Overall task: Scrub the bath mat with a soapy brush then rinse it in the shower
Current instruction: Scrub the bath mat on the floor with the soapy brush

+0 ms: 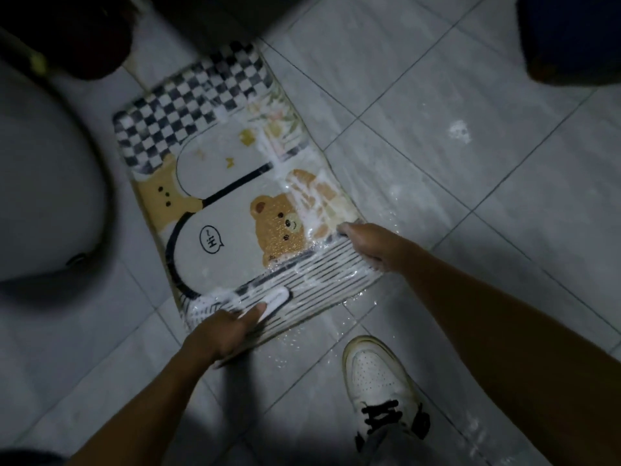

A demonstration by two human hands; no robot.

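Mat (215, 203): sudsy, on floor tiles (470, 183).
Left hand (221, 334): curled round white brush (272, 299) on stripes.
Right hand (366, 243): gripping mat edge.

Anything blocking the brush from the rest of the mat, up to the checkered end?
Nothing visible. The left hand holds the white brush on the striped near end of the bath mat; from there to the checkered far end the mat carries only foam. The right hand grips the mat's right edge, beside that path, not across it.

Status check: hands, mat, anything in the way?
Left hand grips brush on mat, striped end. Right hand grips mat edge. Suds along right side. Shoe close, not blocking.
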